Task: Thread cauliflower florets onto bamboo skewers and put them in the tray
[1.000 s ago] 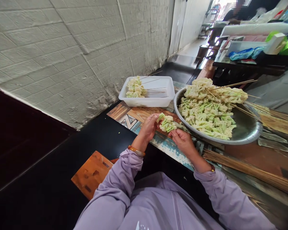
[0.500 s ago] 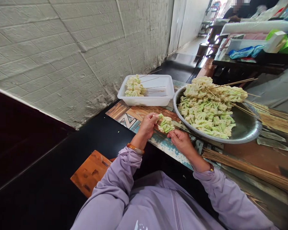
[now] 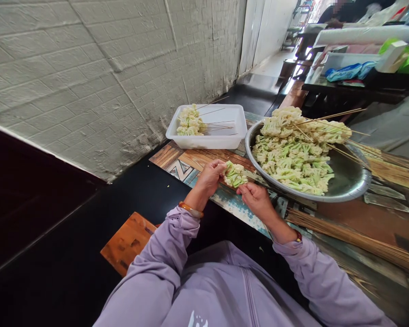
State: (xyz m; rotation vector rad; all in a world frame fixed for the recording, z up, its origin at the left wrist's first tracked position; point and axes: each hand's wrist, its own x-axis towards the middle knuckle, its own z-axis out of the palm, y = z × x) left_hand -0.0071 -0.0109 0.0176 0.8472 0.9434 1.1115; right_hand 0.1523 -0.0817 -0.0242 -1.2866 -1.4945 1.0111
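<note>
Over the near edge of the table, my left hand is closed on a small bunch of cauliflower florets, gripping its left end. My right hand pinches at the lower right end of the same bunch, fingertips touching it. Whether a stick runs through these florets or sits in the right fingers is hidden. To the right of my hands, a metal basin holds a heap of loose cauliflower, with wooden skewers lying across the top. Behind my hands, a white plastic tub contains skewered cauliflower.
A bundle of thin bamboo sticks lies on the table to the right. A wooden stool stands at lower left, beside a pale brick-pattern wall. Farther back, a cluttered table holds a blue packet; a person is behind it.
Both hands stay nearly in place around the cauliflower. The bunch has turned slightly and its left end sits closer into my left fingers. The view has shifted a little.
</note>
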